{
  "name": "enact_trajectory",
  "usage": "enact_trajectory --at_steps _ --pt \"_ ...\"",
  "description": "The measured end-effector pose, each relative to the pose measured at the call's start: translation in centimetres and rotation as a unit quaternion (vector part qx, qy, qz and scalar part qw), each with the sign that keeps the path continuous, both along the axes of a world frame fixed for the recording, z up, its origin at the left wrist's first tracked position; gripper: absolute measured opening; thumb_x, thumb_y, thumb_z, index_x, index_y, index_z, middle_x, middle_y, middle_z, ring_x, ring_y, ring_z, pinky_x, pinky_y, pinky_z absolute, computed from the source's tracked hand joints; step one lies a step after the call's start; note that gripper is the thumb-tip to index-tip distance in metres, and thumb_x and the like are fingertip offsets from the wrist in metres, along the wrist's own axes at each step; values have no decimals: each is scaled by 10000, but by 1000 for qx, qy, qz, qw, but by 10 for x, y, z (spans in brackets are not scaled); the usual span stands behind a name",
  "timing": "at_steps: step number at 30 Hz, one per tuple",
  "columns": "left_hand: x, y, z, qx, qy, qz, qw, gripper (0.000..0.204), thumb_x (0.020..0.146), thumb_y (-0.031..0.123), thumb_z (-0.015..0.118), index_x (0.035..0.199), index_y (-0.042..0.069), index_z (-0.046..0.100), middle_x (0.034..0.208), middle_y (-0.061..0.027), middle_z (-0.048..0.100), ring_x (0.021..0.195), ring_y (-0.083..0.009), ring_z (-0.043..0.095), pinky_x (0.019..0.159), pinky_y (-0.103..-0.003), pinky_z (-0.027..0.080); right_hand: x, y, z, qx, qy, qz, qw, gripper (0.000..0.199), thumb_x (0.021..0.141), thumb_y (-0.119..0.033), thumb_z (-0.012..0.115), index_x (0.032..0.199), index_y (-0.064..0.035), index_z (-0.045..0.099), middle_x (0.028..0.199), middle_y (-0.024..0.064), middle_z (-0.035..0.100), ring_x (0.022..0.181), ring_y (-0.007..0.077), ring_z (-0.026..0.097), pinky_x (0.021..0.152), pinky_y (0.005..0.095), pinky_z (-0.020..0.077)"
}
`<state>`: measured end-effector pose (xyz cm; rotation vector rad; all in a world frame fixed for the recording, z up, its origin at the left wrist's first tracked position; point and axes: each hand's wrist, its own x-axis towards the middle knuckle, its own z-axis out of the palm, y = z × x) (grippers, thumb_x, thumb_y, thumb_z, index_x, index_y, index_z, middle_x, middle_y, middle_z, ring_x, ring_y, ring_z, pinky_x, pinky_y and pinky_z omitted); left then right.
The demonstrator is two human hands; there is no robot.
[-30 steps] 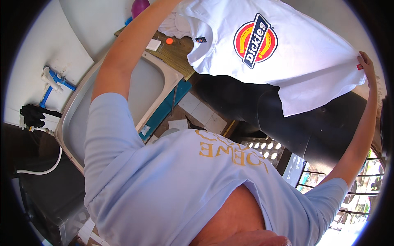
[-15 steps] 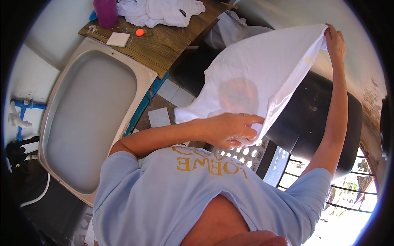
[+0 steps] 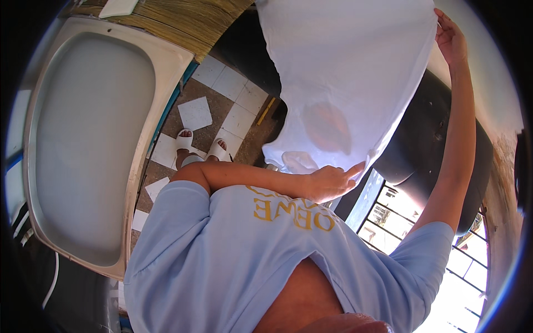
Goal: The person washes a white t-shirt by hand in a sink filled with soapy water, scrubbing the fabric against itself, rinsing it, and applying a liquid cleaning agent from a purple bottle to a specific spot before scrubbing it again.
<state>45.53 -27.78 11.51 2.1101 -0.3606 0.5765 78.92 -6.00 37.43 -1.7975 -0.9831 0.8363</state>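
I hold a white T-shirt [image 3: 344,66] spread in the air in front of me. A reddish oval print shows faintly through its cloth from the far side. My right hand [image 3: 451,40] is raised at the top right and grips the shirt's upper edge. My left hand [image 3: 328,182] reaches across my chest and holds the shirt's lower edge, fingers pinched on the cloth. I wear a light blue T-shirt [image 3: 233,255] with gold lettering.
A large pale basin [image 3: 89,139] fills the left side, with a wooden tabletop [image 3: 183,16] beyond it. Below are a tiled floor [image 3: 222,94] and my feet in white sandals [image 3: 200,147]. A black drum [image 3: 427,150] stands behind the shirt, a metal grille [image 3: 400,222] at lower right.
The white shirt has been turned so its printed side faces away. My left hand came down from overhead to the shirt's lower edge; the right hand stays raised.
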Motion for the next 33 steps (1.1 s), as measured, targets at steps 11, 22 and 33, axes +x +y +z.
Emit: enact_trajectory --at_steps 11,22,33 --pt "8 -20 -13 130 -16 80 988 128 726 124 678 820 53 628 1258 -191 389 572 -135 567 381 -210 444 -20 12 -78 44 -122 -60 990 375 879 -24 521 1245 37 466 1171 120 549 1079 194 536 932 310 443" --pt "7 -21 -21 5 6 24 1000 176 727 80 665 880 17 607 1246 -211 401 640 -230 610 506 -311 516 -14 18 -83 57 -95 -46 993 385 880 -11 529 1260 12 476 1182 114 547 1076 204 540 944 309 441" --pt "-147 156 2 -608 -61 94 786 202 690 58 625 834 78 483 873 -43 607 752 -79 555 695 -223 440 49 12 38 117 -265 6 957 289 885 -78 481 1126 -58 638 1095 18 628 958 94 566 856 243 452"
